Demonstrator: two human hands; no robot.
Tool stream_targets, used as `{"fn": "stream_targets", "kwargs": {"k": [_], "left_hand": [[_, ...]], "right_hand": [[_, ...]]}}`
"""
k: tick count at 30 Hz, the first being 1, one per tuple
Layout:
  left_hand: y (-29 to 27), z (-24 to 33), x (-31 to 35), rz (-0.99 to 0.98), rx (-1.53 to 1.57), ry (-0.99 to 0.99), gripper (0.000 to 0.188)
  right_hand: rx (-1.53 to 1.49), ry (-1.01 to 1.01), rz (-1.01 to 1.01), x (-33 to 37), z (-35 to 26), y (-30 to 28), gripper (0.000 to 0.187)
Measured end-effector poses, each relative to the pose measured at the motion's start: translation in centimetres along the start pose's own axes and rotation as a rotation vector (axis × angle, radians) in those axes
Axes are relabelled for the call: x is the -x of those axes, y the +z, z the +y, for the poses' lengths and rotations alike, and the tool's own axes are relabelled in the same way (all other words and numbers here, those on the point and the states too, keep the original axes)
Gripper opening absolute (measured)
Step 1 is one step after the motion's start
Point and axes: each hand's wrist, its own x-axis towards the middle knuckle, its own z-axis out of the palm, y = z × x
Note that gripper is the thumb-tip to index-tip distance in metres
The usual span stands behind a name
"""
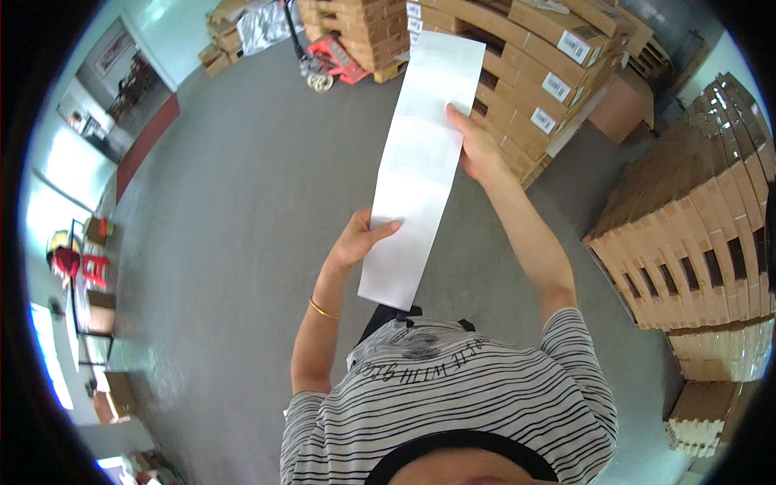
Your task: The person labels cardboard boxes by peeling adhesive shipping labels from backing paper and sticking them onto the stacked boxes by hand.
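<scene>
Both hands are closed on one long, white, rectangular sheet, which looks like paper or thin card, though the glare on its face makes the material hard to tell. The left hand grips its left edge near the lower end, thumb flat on top and the fingers mostly hidden behind. The right hand clamps the right edge higher up, thumb on the face and fingers underneath. The sheet is held above the smooth grey floor, its near end just in front of the person's waist and its far end slanting up to the right. A thin gold-coloured bangle circles the left wrist, below a black-and-white striped T-shirt. Beyond the sheet, brown cardboard cartons with white labels stand stacked, near a red pallet jack. To the right rises a tall stack of folded brown cardboard.
</scene>
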Motion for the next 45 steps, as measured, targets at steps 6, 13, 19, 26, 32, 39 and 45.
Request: {"fn": "stream_targets", "kwargs": {"k": [6, 13, 19, 26, 32, 39, 45], "left_hand": [[-6.4, 2.8, -11.9, -0.083, -0.072, -0.006, 0.022], [-14.9, 4.2, -24.8, 0.112, -0.329, 0.333, 0.017], [-14.0, 12.5, -35.0, 0.252, -0.472, 0.7, 0.032], [-11.8, 18.2, -48.7, 0.232, -0.613, 0.742, 0.042], [-14.4, 17.7, -59.7, 0.198, 0.172, 0.519, 0.04], [-13.7, 12.8, -72.2, 0.048, 0.297, 0.33, 0.031], [-18.0, 17.8, -82.0, 0.048, 0.581, 0.452, 0.028]], "right_hand": [[-0.005, -0.062, -0.001, -6.5, -4.1, 1.2, 0.049], [0.685, -0.163, -0.897, -13.6, -7.8, 0.0, 0.043], [0.229, -0.12, -0.383, -26.7, -2.5, -4.2, 0.04], [0.443, -0.044, -0.383, -38.1, 0.4, -8.8, 0.043], [0.514, 0.048, -0.195, -45.6, -1.8, -11.5, 0.034], [0.534, -0.081, 0.063, -52.1, -3.0, -15.7, 0.033], [0.631, -0.198, 0.135, -58.6, -2.2, -13.9, 0.038]]}}
